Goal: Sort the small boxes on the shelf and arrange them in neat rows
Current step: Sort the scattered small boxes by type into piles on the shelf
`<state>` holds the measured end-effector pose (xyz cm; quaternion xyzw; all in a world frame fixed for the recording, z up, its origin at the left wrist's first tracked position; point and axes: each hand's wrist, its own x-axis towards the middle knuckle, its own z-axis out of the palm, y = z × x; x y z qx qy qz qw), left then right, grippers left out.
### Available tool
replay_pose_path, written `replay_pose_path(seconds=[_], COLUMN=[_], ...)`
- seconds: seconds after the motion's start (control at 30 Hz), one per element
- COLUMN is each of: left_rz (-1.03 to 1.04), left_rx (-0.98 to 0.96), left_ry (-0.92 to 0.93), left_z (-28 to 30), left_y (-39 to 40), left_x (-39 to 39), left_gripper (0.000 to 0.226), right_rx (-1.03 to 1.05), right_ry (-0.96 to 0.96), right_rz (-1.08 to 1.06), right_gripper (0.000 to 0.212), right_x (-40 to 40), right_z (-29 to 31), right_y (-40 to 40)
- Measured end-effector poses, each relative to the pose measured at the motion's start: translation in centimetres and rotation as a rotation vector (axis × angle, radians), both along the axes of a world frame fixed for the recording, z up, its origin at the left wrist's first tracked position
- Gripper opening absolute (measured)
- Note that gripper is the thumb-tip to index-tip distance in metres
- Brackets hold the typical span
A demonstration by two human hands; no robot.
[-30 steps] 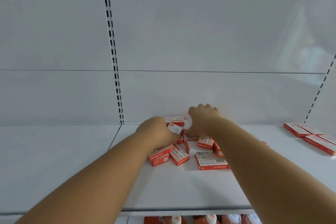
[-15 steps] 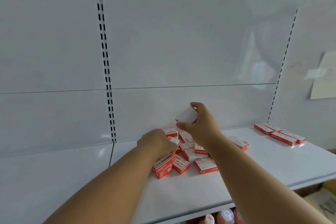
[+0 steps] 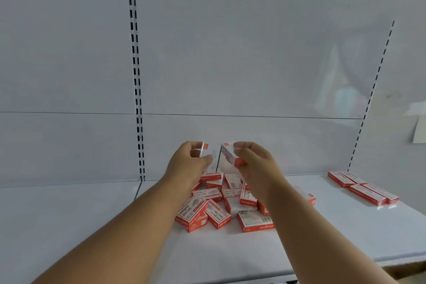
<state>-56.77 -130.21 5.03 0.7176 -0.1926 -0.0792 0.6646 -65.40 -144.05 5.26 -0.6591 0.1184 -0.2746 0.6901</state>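
Boxes: one in left hand [image 3: 189, 163], one in right hand [image 3: 251, 163].

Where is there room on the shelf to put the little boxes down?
The shelf is bare left of the jumbled pile, and also between the pile and the long boxes on the right. It is crowded in the middle, under both hands.
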Motion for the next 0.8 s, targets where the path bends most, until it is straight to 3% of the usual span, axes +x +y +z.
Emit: replay_pose_path(seconds=[0.1, 0.2, 0.3, 0.5, 0.6, 0.73, 0.8], left_rz=[0.027, 0.097, 0.173, 0.259, 0.293, 0.289, 0.256], left_rx=[-0.062, -0.062, -0.005, 0.195, 0.387, 0.654, 0.731], left_ry=[0.042, 0.022, 0.001, 0.012, -0.044, -0.134, -0.149], left_z=[-0.2, -0.2, 0.1, 0.9, 0.0, -2.0, -2.6], left_y=[0.9, 3.3, 7.0, 15.9, 19.9, 22.7, 23.2], left_x=[0.1, 0.3, 1.3, 5.5, 8.4, 12.0, 13.6], left_gripper=[0.025, 0.027, 0.026, 0.012, 0.013, 0.01, 0.014], right_rx=[-0.009, 0.098, 0.112, -0.186, -0.21, -0.533, -0.667], right_ry=[0.026, 0.016, 0.037, 0.19, 0.33, 0.496, 0.574], right_rz=[0.045, 0.137, 0.129, 0.085, 0.094, -0.03, -0.095], right_gripper=[0.024, 0.045, 0.043, 0.037, 0.023, 0.002, 0.016], right_x=[0.9, 2.4, 4.2, 8.7, 11.4, 15.3, 17.3], right_z=[-0.2, -0.4, 0.0, 0.4, -0.2, -1.5, -2.5], right_y=[0.2, 1.3, 3.8, 11.9, 16.5, 20.4, 21.1])
